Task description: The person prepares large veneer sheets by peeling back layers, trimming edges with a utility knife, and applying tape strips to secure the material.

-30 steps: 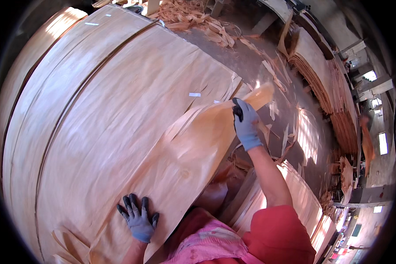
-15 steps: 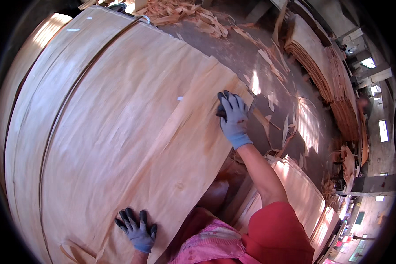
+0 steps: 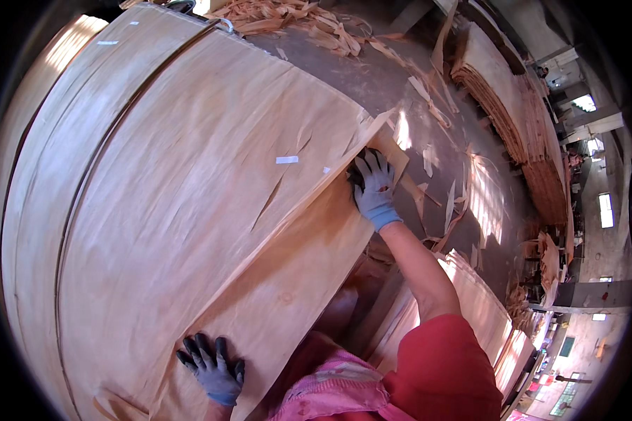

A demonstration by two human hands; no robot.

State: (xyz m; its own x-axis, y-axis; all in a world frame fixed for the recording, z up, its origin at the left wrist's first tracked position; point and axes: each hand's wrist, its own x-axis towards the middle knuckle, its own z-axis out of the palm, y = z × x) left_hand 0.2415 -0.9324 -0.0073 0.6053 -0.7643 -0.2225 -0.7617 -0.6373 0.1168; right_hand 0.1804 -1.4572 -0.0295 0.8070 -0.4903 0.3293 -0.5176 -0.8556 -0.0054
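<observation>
A stack of pale wood veneer fills the left and middle, its top sheet [image 3: 182,168] raised in a long fold along the near right side. Beneath that fold shows a smoother strip of veneer [image 3: 281,288]. My left hand [image 3: 216,372], in a grey glove with black fingertips, rests on the veneer near the fold's lower end, fingers spread. At the far right corner, my right hand [image 3: 373,184] is beside the fold's upper end. Its fingers are bent and closed; what they hold, if anything, is hidden by the dark glove palm.
A dark gap [image 3: 123,116] separates neighbouring veneer sections at the left. Veneer scraps [image 3: 288,19] lie heaped on the floor at the back. More veneer stacks stand at the right [image 3: 495,91] and beside my right arm [image 3: 463,295].
The top sheet's near edge has lifted and shifted left, forming a clear fold and uncovering more veneer below. My right hand has moved slightly; my left stays nearly in place.
</observation>
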